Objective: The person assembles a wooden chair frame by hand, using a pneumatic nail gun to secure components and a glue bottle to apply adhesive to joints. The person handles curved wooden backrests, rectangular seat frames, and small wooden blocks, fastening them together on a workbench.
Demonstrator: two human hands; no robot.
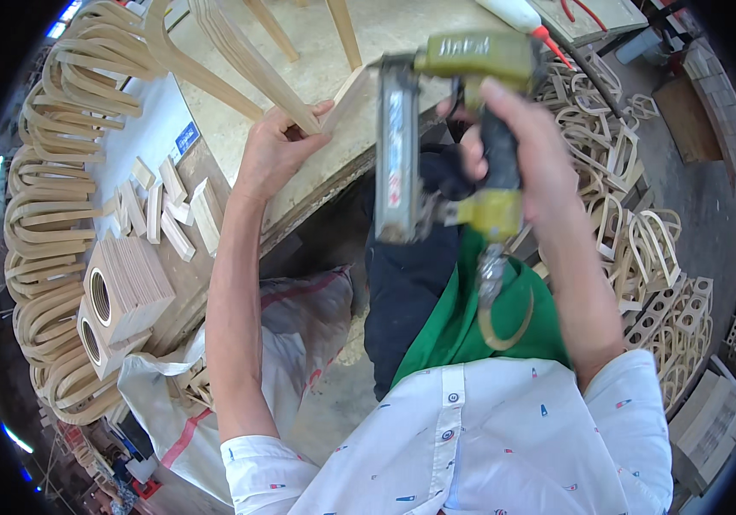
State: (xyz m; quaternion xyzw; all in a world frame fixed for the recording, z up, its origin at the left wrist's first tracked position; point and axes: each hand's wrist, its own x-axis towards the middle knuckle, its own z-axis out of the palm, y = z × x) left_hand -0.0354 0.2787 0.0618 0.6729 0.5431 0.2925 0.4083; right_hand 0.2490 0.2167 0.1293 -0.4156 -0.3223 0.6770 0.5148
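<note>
My right hand (533, 137) is wrapped round the black grip of a yellow-green pneumatic nail gun (484, 53), slightly blurred by motion. Its long silver magazine hangs on the left side, and the nose lies close to a short wooden strip (349, 99) at the bench edge. With thumb and fingers, my left hand (275, 153) pinches the lower end of a bent laminated wooden frame (252, 73) where it meets that strip. The frame's other legs stand on the bench top, and its upper part runs out of view.
Short wooden blocks (153, 202) lie on the workbench (214, 129) at left, near plywood blocks with round holes (132, 283). Many curved wooden frames (51, 193) line the far left. White sacks (286, 322) sit below. More frames (612, 236) are piled right. A white bottle with red nozzle (514, 13) lies behind.
</note>
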